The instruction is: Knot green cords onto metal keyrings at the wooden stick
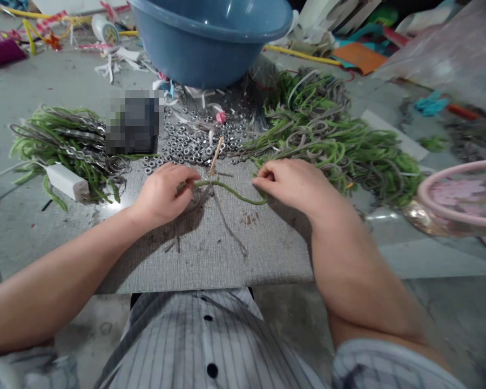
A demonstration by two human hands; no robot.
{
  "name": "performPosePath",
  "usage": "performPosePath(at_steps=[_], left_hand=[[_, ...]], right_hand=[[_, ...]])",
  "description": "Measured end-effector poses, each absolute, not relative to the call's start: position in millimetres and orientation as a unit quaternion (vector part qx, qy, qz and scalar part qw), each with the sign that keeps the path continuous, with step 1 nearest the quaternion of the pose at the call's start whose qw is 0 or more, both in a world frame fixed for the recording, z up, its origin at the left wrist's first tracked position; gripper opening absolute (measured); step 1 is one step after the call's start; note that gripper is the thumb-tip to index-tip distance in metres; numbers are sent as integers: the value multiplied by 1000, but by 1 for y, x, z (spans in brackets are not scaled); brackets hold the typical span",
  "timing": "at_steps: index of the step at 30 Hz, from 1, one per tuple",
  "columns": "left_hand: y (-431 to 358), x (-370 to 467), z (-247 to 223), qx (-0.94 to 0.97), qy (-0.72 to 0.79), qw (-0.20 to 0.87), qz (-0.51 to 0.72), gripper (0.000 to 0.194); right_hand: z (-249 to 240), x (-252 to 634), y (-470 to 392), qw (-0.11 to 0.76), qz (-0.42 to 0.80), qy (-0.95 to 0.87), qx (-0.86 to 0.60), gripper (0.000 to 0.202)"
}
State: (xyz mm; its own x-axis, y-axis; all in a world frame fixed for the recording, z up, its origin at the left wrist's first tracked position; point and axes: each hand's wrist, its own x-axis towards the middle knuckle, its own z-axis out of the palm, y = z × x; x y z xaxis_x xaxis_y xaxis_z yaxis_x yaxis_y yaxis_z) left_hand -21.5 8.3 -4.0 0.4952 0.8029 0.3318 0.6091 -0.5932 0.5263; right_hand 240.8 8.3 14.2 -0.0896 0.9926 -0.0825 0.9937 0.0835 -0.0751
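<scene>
The left hand [164,194] pinched one end of a green cord [243,199], probably to steady it; the right hand [294,186] curled near the other end, its grip impossible to tell. The cord lay between them on the surface [162,273], beside an upright wooden stick [216,155]. Metal nuts [186,145] and a cord pile [332,135] sat near, presumably for easy reach. A purple pack's [2,49] label was unreadable.

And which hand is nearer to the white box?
Left: the left hand is right of the white box, with a gap; the right hand is farther right, beyond the stick.
</scene>
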Motion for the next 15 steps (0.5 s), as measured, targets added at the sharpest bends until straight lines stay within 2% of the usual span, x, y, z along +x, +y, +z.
performPosePath(at_steps=[4,8,10,15], left_hand=[[13,-23,-2,760,492,265,332,29],[20,-27,1,734,523,249,354,27],[19,-27,6,757,544,194,307,26],[1,-22,28,820,569,56,27,41]], right_hand=[[13,237,8,42,-51,732,678,14],[10,237,8,44,-30,732,679,15],[8,236,9,29,-25,731,681,15],[5,228,7,-85,-13,728,680,17]])
